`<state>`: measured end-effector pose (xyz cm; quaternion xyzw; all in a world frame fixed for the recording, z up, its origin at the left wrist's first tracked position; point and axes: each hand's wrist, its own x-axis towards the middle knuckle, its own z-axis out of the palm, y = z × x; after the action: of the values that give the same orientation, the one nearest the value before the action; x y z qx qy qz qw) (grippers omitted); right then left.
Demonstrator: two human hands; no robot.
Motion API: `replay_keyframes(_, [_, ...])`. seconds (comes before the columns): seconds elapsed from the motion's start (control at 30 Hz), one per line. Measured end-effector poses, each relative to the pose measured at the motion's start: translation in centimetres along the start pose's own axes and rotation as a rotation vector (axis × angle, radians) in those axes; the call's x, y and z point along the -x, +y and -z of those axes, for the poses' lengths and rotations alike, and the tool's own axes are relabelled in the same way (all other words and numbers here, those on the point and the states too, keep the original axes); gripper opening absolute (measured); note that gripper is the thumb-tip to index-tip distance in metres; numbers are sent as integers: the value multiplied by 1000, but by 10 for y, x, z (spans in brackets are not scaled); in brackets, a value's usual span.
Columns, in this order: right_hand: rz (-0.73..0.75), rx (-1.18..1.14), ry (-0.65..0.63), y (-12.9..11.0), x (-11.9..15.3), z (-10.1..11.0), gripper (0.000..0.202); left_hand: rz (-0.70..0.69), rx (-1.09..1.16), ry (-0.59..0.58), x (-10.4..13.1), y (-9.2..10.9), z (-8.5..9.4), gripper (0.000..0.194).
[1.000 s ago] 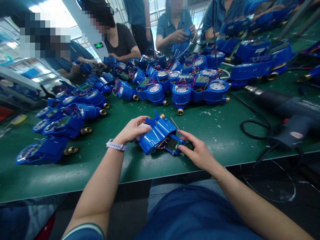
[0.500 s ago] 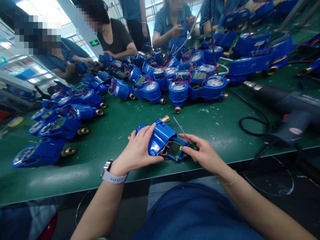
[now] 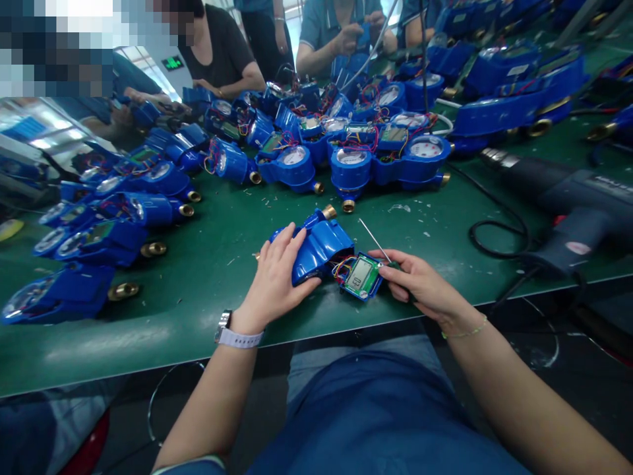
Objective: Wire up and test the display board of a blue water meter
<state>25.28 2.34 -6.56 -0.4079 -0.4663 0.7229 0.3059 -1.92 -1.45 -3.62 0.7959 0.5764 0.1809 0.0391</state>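
Observation:
A blue water meter (image 3: 324, 245) with brass threaded ends lies near the table's front edge. My left hand (image 3: 281, 280) is wrapped over its left side, thumb along the near edge. Coloured wires run from the housing to a green circuit board with a display (image 3: 361, 274), which sits outside the housing and shows some characters. My right hand (image 3: 420, 280) grips a screwdriver (image 3: 378, 242) by its dark handle, the thin shaft pointing up and left. The thumb and fingertips of that hand also touch the board's right edge.
Many blue meters (image 3: 291, 165) with open wiring crowd the back, and others (image 3: 59, 290) line the left. A heat gun (image 3: 568, 204) with a black cord lies at right. Co-workers sit and stand across the green table (image 3: 208, 264).
The circuit board has come farther out of the housing, toward the right, with my right hand. Its display now shows characters. My left hand stays on the meter.

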Motion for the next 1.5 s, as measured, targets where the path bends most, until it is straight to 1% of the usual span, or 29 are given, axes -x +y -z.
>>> replay_keyframes(0.07, [-6, -23, -5, 1, 1, 2, 70, -10, 36, 165, 12, 8, -8, 76])
replay_keyframes(0.1, [-7, -30, -10, 1, 1, 2, 70, -17, 75, 271, 19, 15, -11, 66])
replay_keyframes(0.13, [-7, -34, -13, 1, 1, 2, 69, -34, 138, 387, 26, 23, -14, 53])
replay_keyframes(0.17, [-7, -37, -15, 1, 1, 2, 67, -47, 228, 481, 34, 32, -16, 35])
replay_keyframes(0.2, [-9, -41, -14, 1, 1, 1, 66, -58, 330, 514, 40, 40, -19, 18])
replay_keyframes(0.23, [-12, -49, -7, 0, 2, 0, 65, -38, 423, 473, 46, 49, -21, 6])
replay_keyframes(0.27, [-16, -62, 5, 0, 3, -1, 65, 26, 490, 395, 51, 56, -24, 3])
replay_keyframes(0.3, [-22, -82, 21, 0, 4, -3, 66, 106, 530, 303, 55, 62, -28, 5])
replay_keyframes(0.33, [-29, -107, 40, 1, 5, -6, 68, 181, 556, 218, 58, 66, -32, 14])
replay_keyframes(0.37, [-39, -135, 58, 2, 7, -9, 70, 246, 569, 150, 60, 69, -36, 27])
replay_keyframes(0.43, [-58, -195, 92, 5, 13, -18, 74, 312, 575, 85, 60, 71, -44, 56])
replay_keyframes(0.5, [-70, -243, 117, 10, 18, -29, 76, 314, 554, 81, 56, 71, -52, 75])
replay_keyframes(0.57, [-72, -271, 125, 16, 23, -39, 77, 303, 515, 97, 51, 71, -58, 86])
replay_keyframes(0.6, [-72, -275, 117, 18, 26, -43, 76, 302, 499, 105, 48, 71, -60, 88])
replay_keyframes(0.67, [-73, -265, 91, 23, 29, -46, 72, 305, 486, 127, 43, 71, -63, 82])
replay_keyframes(0.73, [-49, -231, 102, 25, 33, -45, 66, 289, 502, 159, 39, 70, -65, 73])
replay_keyframes(0.77, [-18, -206, 136, 25, 35, -43, 61, 274, 513, 184, 39, 69, -65, 70])
replay_keyframes(0.83, [81, -132, 244, 23, 41, -37, 50, 249, 528, 225, 39, 65, -65, 68])
replay_keyframes(0.9, [172, -13, 305, 17, 49, -30, 42, 230, 524, 230, 39, 61, -64, 68])
replay_keyframes(0.93, [202, 72, 288, 14, 53, -28, 41, 217, 518, 218, 40, 59, -63, 67])
replay_keyframes(0.97, [224, 174, 243, 10, 58, -26, 41, 202, 514, 200, 40, 57, -63, 66])
replay_keyframes(1.1, [341, 635, -2, -7, 75, -25, 40, 177, 526, 150, 40, 52, -62, 64])
replay_keyframes(1.17, [381, 800, -75, -12, 80, -27, 41, 190, 538, 143, 40, 52, -63, 63])
replay_keyframes(1.23, [389, 910, -132, -13, 85, -28, 43, 199, 548, 146, 39, 53, -64, 63])
replay_keyframes(1.33, [408, 1033, -166, -13, 88, -29, 43, 200, 557, 148, 39, 54, -66, 65])
replay_keyframes(1.43, [456, 1152, -157, -14, 89, -28, 44, 183, 556, 128, 38, 54, -66, 68])
replay_keyframes(1.5, [482, 1211, -151, -15, 87, -28, 45, 159, 555, 123, 37, 54, -65, 66])
